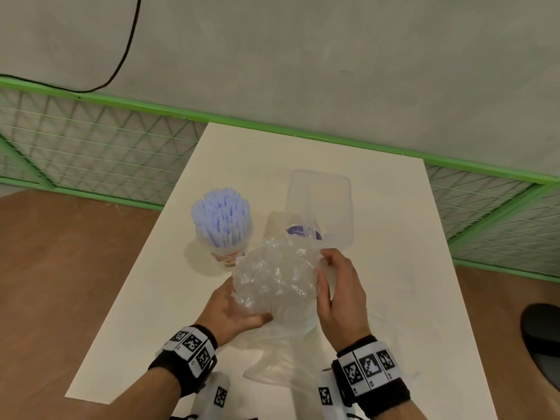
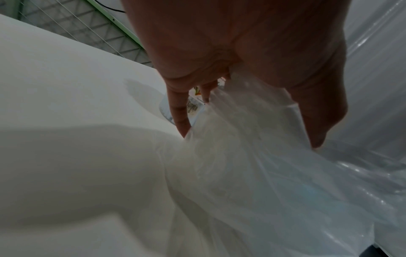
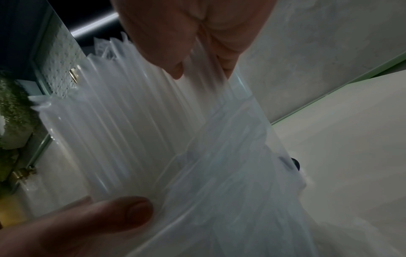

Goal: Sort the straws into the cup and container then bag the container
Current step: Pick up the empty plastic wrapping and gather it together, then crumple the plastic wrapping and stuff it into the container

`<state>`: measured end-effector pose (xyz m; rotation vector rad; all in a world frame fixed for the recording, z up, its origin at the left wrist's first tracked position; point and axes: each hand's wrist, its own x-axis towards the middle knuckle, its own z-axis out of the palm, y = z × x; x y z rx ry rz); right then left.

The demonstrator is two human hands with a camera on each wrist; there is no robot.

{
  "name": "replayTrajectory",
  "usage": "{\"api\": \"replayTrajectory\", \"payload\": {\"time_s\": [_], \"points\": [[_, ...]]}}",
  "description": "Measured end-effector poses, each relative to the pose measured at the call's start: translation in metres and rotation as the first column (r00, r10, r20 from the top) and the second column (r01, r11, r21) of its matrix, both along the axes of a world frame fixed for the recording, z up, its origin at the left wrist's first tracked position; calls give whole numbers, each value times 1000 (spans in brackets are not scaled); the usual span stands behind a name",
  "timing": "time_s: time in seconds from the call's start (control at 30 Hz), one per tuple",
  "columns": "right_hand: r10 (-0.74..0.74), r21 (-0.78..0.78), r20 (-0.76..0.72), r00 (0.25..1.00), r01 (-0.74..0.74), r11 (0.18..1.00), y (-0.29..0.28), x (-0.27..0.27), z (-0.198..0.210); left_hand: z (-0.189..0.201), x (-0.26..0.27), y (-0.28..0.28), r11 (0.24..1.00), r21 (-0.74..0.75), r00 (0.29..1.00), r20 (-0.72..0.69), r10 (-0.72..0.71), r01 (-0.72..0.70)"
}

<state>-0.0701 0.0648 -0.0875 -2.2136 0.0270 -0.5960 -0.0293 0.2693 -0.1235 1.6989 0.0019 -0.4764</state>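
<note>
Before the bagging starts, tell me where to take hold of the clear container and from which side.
Grip the clear container by its two long side walls, near the open rim, coming from above and its near side. It appears to stand upright on the table and looks taller than wide, so a low grip might tip it. Both hands are occupied: the left hand and right hand hold the crumpled plastic bag.

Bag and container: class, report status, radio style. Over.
Both hands, left and right, grip the crumpled bag. Container stands unbagged behind it, a few straws inside. Cup full of straws beside the bag, close by.
</note>
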Motion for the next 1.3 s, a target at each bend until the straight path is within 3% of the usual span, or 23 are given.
{"api": "replayTrajectory", "payload": {"time_s": [0.4,0.53,0.73,1.0,1.3], "points": [[-19,-56,38,999,21,998,0,9,29,1,1,2,999,-53,1000,-22,-5,4],[-62,-27,144,988,66,997,-1,10,49,0,1,2,999,-42,1000,-9,-12,12],[110,-56,82,991,-105,993,7,18,49,-2,2,4,999,-36,1000,3,-21,21],[27,-147,271,962,13,989,-11,30,99,0,7,9,998,-39,999,15,-47,48],[-113,231,544,831,-18,973,-54,48,220,-1,9,12,998,-9,997,40,-64,64]]}}
